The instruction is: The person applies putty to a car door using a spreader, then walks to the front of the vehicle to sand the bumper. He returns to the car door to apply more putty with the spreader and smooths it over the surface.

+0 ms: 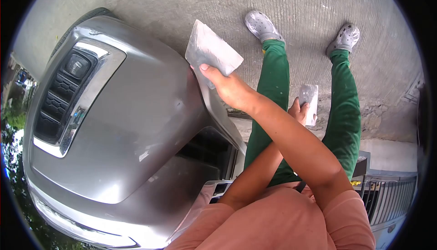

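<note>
My right arm reaches across to the left over my left arm. My right hand (227, 86) is closed around the lower end of a flat, greyish-white plate (216, 45) with pale smears, its thumb lying on the near face. The plate stands tilted, its lower left edge overlapping the edge of a grey car bumper (145, 90). Between my knees, my left hand (298, 111) grips a smaller pale rectangular plate (309, 96), with fingers around its lower side. My left forearm is partly hidden beneath the right one.
The bumper fills the left side, with a fog lamp (78, 65) in a chrome-edged black housing and a tyre (79, 29) behind. Ridged concrete (300, 31) lies under my grey clogs (264, 26). A metal railing (391, 200) stands at the lower right.
</note>
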A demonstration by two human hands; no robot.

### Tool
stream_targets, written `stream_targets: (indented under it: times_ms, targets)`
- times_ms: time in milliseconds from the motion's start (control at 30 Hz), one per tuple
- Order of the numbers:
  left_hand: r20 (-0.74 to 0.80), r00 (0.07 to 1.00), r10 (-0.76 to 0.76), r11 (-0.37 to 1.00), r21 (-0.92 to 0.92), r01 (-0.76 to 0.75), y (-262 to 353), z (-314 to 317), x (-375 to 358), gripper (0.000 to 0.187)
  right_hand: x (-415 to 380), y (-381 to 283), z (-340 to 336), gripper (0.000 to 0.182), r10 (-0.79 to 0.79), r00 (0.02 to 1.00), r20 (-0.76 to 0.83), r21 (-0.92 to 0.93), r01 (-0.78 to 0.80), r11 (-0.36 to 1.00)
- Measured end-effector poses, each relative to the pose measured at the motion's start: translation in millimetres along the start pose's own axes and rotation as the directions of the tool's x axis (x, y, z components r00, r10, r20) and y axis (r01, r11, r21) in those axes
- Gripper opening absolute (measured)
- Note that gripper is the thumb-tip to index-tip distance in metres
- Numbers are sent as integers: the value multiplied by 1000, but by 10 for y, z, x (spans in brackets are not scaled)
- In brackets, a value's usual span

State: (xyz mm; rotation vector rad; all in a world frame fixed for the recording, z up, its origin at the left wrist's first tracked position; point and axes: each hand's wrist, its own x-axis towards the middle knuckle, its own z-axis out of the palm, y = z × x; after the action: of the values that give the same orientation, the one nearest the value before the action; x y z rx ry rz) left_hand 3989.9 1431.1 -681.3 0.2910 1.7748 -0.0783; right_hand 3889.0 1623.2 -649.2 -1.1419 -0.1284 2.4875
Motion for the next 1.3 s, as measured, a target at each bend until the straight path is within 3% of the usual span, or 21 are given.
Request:
stream_targets:
  times_ms: [67,133,233,300,367,433,633,733,767,833,867,900,967,1033,1167,1267,1300]
  targets:
    - [70,995,-75,984,-156,85,75,-46,-63,40,73,119,18,57,-46,997,60,22,45,999]
    - [90,992,-85,980,-171,99,47,-64,-81,39,42,134,18,58,-80,992,98,65,74,995]
    - [46,999,-27,999,-17,28,-121,-35,-28,38,-50,112,82,56,-138,990,22,166,132,977]
    - [28,999,-22,998,55,21,-106,-34,-26,38,-97,39,41,55,-133,990,43,66,130,989]
    - [131,989,-60,984,-160,81,-1,-83,-60,44,-117,-22,-19,56,-119,990,77,-33,122,992]
    - [170,983,-71,959,-258,114,38,-107,-80,47,-58,-65,-89,57,-94,988,123,-131,110,985]
    - [160,986,-42,941,-324,92,50,-123,-90,40,-15,80,20,57,-156,985,80,-194,169,966]
    - [167,984,-65,961,-254,107,142,-165,-90,35,-96,102,30,46,-192,981,42,-106,195,975]
    - [154,984,-91,957,-261,129,182,-160,-118,34,-160,86,-22,44,-168,985,34,-163,171,972]
    - [103,995,6,937,-349,30,30,-87,-137,32,-371,-60,-172,42,-112,994,16,-273,112,956]
    - [50,990,131,902,-421,-98,-297,-5,-60,30,-451,-72,-292,37,-183,983,-7,-334,170,927]
    - [64,978,198,922,-352,-163,-279,-58,-28,29,-523,-77,-461,46,-169,985,-28,-296,153,943]
    - [89,940,329,928,-216,-304,-234,-166,34,28,-810,-411,-695,37,-67,972,-227,-162,30,986]
    - [70,992,102,984,-151,-91,91,-376,-173,28,-1010,-508,-1180,32,-122,933,-340,-201,55,978]
    - [14,989,150,952,-271,-140,231,-545,-422,30,-1480,-791,-2147,32,-221,877,-427,-224,134,965]
    - [-6,995,103,854,-513,-92,335,-540,-643,28,-1847,-1172,-2624,30,-366,824,-433,-506,114,855]
    - [-21,996,84,850,-520,-82,281,-523,-692,29,-1911,-1268,-2741,29,-420,782,-460,-547,123,828]
